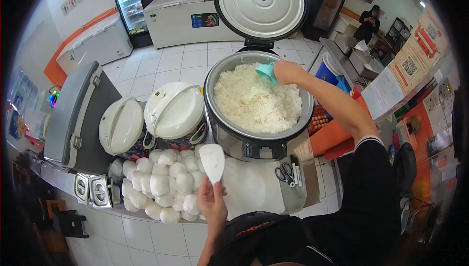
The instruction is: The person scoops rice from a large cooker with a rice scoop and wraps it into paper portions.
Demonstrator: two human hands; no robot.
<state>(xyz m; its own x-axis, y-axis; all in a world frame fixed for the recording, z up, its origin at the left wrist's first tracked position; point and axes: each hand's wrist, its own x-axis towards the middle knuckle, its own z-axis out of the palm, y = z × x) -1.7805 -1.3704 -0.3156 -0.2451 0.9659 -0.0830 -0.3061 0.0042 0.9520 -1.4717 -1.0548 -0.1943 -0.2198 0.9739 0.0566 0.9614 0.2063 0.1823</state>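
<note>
A large cooker (210, 85) stands with its lid (264, 2) raised, full of white rice (259, 102). My right hand (288, 72) is closed on a turquoise scoop (266, 72), which touches the rice near the pot's back rim. Below the cooker, my left hand (212, 201) holds a white rice paddle (212, 161) by its handle, blade up. Left of the paddle lies a pile of wrapped white portions (160, 185). A white sheet (249, 188) lies on the table to the right of my left hand.
Two lidded food containers (175, 110) and a grey cooler box (75, 114) stand at left, near metal tins (100, 190). Scissors (285, 173) and markers lie in a tray at right. Eggs (318, 118) sit right of the cooker. A person (367, 24) stands at the back right.
</note>
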